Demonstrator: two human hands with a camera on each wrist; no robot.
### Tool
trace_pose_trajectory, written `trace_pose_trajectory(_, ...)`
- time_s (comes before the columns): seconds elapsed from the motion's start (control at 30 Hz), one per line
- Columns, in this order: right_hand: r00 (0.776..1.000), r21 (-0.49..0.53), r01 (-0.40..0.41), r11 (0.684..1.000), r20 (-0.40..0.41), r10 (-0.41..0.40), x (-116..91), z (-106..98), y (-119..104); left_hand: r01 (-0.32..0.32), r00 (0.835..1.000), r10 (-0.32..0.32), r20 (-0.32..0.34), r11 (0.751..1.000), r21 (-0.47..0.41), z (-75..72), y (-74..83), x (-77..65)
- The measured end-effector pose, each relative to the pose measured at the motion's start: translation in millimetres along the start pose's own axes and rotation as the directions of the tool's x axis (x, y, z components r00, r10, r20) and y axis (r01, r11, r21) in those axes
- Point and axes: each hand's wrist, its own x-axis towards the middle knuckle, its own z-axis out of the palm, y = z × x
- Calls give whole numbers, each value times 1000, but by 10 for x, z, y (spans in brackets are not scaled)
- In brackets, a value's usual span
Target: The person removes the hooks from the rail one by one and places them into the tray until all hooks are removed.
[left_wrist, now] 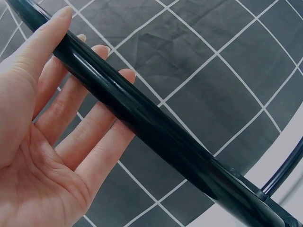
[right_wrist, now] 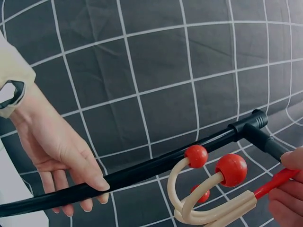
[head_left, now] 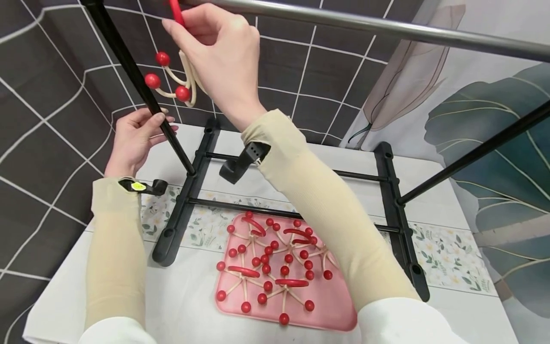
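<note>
My right hand (head_left: 232, 57) is raised near the top of the rack and pinches the red hook part of a hanger (head_left: 182, 93). Cream curved arms with red balls dangle below my fingers, some hidden behind the hand. In the right wrist view the same hanger (right_wrist: 232, 170) overlaps the black upright pole (right_wrist: 142, 171) and its T-shaped top joint. Lower on that pole is my left hand (head_left: 133, 138). The left wrist view shows its thumb in front of the pole (left_wrist: 156, 123) and its fingers loosely bent behind.
A pink tray (head_left: 333, 306) on the white table bears several similar red-tipped hangers. The rack's black base (head_left: 180, 210) stands behind and around it. Overhead runs a metal rail (head_left: 343, 24); a second pole (head_left: 472, 153) slants at right, beside a leaf-patterned curtain (head_left: 485, 129).
</note>
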Motion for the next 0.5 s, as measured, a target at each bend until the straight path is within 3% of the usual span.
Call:
trace_pose_trajectory(0.13,1000,34,-3,999,-25,4,-15,-15,3,3,1000,-3,1,1000,17,5,-2,13)
trace_pose_trajectory(0.33,993,140,83,987,-93,-71,-61,-54,34,14,1000,-14,2,1000,5,15,-1,16)
trace_pose_trajectory(0.5,984,167,116,979,-155,-90,-71,-113,4,20,1000,-20,1,1000,17,9,13,3)
